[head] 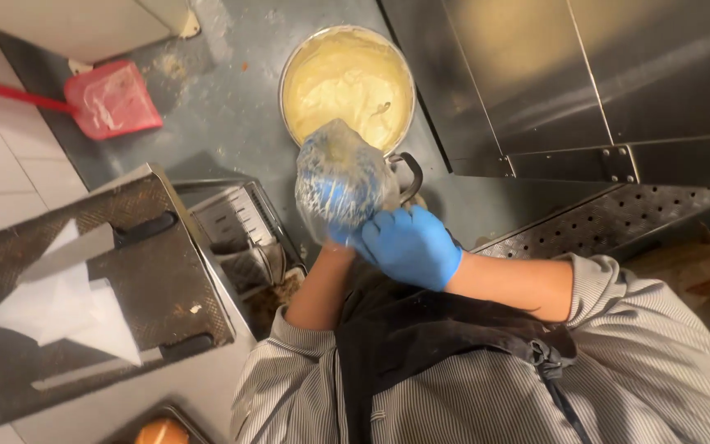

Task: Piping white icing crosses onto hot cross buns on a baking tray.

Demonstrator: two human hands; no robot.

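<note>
I am looking straight down at my two hands, held out in front of my apron [421, 329] above a grey floor [223, 99]. My left hand [340, 185] is wearing a blue glove and, over it, a clear plastic bag [343, 168] smeared with pale yellow batter. The bag is wrapping the whole hand, so I cannot tell how wide those fingers are spreading inside it. Its long axis is running from my wrist up and away from me, and its rounded top is pointing toward the bowl [347, 82].

My right hand [411, 245], also in a blue glove, is closing around the lower end of the bag at my left wrist, its fingers curling narrow and gripping the plastic there.

The bowl is a round metal one, sitting on the floor just beyond the bag, and it is filled with smooth yellow batter. A dark curved handle [411, 177] is showing just beside the bag on its right.

To my left, a brown metal tray [84, 288] is carrying a white sheet of paper [59, 296] folded into a pointed shape, its tip aiming up and right. Further off, a red dustpan [112, 99] is lying on the floor with its long red handle pointing left. Steel cabinet panels [585, 74] are standing on my right.
</note>
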